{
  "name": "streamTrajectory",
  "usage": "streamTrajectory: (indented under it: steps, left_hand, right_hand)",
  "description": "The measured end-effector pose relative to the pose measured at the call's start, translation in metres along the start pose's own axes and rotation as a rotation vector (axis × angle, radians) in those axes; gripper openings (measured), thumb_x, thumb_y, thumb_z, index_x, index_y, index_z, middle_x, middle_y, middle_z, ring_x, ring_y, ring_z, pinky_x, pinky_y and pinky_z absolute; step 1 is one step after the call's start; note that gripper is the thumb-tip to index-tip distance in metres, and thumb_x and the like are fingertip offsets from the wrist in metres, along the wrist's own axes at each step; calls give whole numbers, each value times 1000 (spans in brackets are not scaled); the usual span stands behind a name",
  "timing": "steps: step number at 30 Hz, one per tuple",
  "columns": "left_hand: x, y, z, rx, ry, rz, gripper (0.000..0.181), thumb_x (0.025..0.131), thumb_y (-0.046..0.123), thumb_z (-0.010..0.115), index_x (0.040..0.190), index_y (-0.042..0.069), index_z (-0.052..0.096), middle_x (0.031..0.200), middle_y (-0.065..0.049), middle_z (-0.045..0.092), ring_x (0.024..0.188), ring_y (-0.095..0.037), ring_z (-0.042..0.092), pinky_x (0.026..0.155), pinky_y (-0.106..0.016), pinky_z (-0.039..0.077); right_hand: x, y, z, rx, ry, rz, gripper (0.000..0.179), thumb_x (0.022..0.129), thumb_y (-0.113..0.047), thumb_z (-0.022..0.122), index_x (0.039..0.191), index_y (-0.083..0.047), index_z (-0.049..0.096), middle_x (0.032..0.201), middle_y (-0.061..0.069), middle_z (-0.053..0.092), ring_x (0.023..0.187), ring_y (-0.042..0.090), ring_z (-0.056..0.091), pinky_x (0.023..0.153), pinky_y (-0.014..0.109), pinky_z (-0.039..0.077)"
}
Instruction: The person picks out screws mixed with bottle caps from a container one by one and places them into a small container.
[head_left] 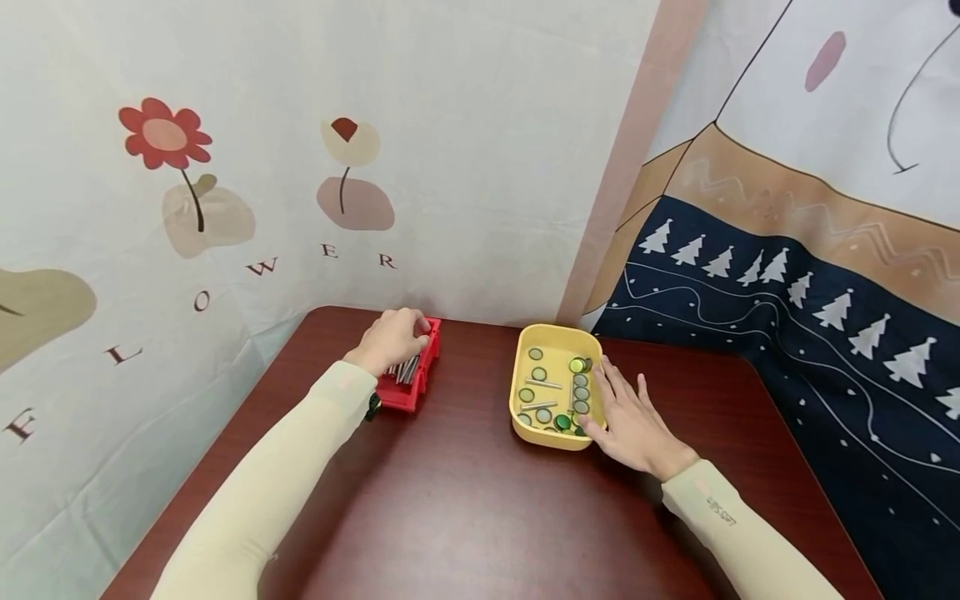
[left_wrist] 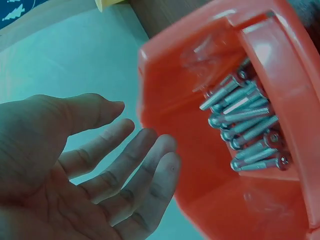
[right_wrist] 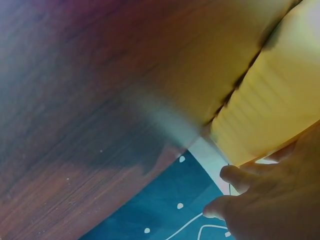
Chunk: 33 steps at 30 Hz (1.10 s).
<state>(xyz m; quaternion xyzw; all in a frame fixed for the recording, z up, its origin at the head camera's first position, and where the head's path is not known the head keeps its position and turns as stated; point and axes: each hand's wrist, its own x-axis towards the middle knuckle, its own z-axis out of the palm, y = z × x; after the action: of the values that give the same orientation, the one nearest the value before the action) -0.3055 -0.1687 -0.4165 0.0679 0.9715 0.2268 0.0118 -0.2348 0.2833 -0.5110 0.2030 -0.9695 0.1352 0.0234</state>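
My left hand (head_left: pixel 392 340) is over the red bin (head_left: pixel 397 398) at the back left of the table, its fingers loosely bent. In the left wrist view the left hand (left_wrist: pixel 105 175) holds nothing, its fingertips beside the bin's edge. Several silver bolts (left_wrist: pixel 250 117) lie heaped inside that bin. Fingers spread, my right hand (head_left: pixel 637 425) rests against the right rim of the yellow tub (head_left: pixel 551 439). Round green-edged discs (head_left: pixel 539 374) and a few bolts (head_left: pixel 543 383) lie in the tub. The right wrist view shows the hand (right_wrist: pixel 280 195) beside the tub's outer wall (right_wrist: pixel 272 107).
Both containers stand toward the back of the dark red-brown table (head_left: pixel 450 508), with a gap between them. Behind it hangs a pale printed cloth (head_left: pixel 480 150). A dark blue cloth with white trees (head_left: pixel 780 292) hangs at the right.
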Motion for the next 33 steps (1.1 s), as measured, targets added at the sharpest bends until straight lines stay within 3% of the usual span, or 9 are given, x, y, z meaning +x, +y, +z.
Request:
streamTrajectory:
  steps: [3,9,21,33]
  left_hand:
    - [0,5,3,8,17,23,30,113,22,72,139,8,77,115,-14,79,92,-27,70,81,-46,60]
    - [0,18,7,-5,32,74,30,112,19,76,140,7,78,136,-17,81,115,-34,77,101,-56,68]
    - [-1,43,18,-4,44,161,35,108,21,80,141,10,78,141,-15,79,120,-32,76,98,-52,71]
    - [3,78,34,64,31,252,29,110,23,79,137,11,80,132,-11,80,114,-28,78,101,-49,69]
  right_hand:
    - [1,-1,1,-3,-1,-1,98,114,-55,64,184,0,23,196,22,14,180,50,25,141,84,9]
    - [2,-1,1,3,-3,-5,98,115,-55,64,185,0,22,197,21,12,181,48,23,142,83,7]
    - [4,1,1,-6,-2,-2,98,114,-56,64,185,-1,22,197,20,12,181,48,23,142,84,7]
    - [3,2,2,-16,26,-8,97,114,-56,63,184,-1,24,196,21,14,181,50,19,143,82,9]
